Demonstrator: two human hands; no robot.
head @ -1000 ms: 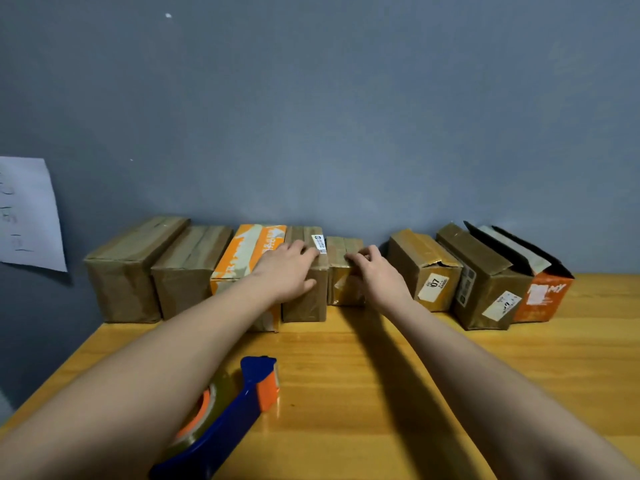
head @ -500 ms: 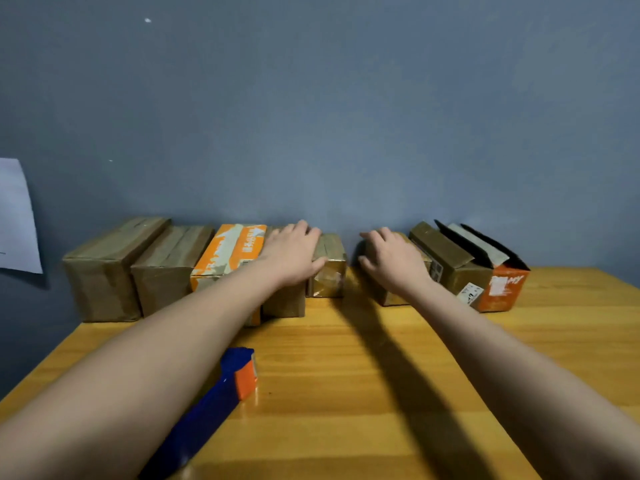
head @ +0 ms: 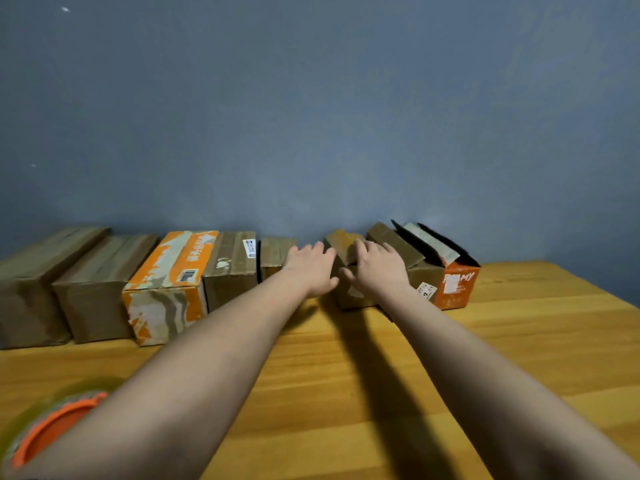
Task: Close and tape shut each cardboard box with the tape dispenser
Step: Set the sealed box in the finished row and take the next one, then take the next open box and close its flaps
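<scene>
We've got the small brown box (head: pixel 341 258) between both hands at 12 o'clock, long axis running toward the wall, left hand (head: pixel 310 270) and right hand (head: pixel 375 271) released, flat against it, equally near

Dim, even indoor light. Forearms cast long dark shadows on the glossy counter (head: pixel 519 341), running toward 6 o'clock. Tape dispenser (head: pixel 52 431) at 7 o'clock badly blurred. Wide-angle bowing at edges.
</scene>
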